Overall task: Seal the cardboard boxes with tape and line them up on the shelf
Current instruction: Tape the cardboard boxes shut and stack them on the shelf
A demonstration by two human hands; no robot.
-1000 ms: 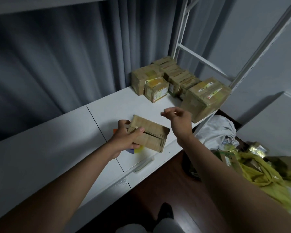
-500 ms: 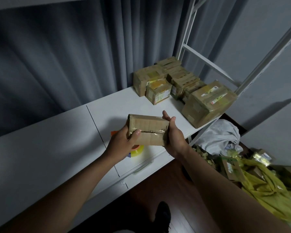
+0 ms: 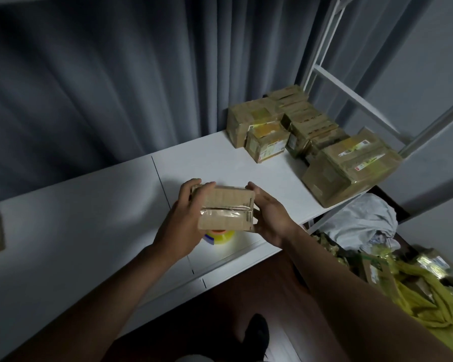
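Cardboard box [image 3: 226, 210], small, brown, held above the front edge of the white shelf [image 3: 220, 163]; a strip of clear tape runs along its top seam. Left hand [image 3: 183, 218] grips the box's left end, fingers curled over the far top corner, thumb side toward the viewer. Right hand [image 3: 268, 218] holds the right end, fingers wrapped along that side, palm against the cardboard. Tape roll [image 3: 219, 236], yellowish with an orange core, lies on the shelf directly beneath the held box, partly hidden by it. Group of sealed boxes [image 3: 293, 124] stands at the shelf's far right end, touching one another, against the grey curtain [image 3: 102, 87]. One larger box [image 3: 351, 165] sits nearest the right front corner, tilted over the edge. White metal frame [image 3: 322, 48] rises behind the group. Yellow packaging [image 3: 416, 296] and a pale bag [image 3: 358, 223] lie heaped on the floor to the right, below the shelf. Dark shoe [image 3: 256, 335] on wooden floor, lower centre.
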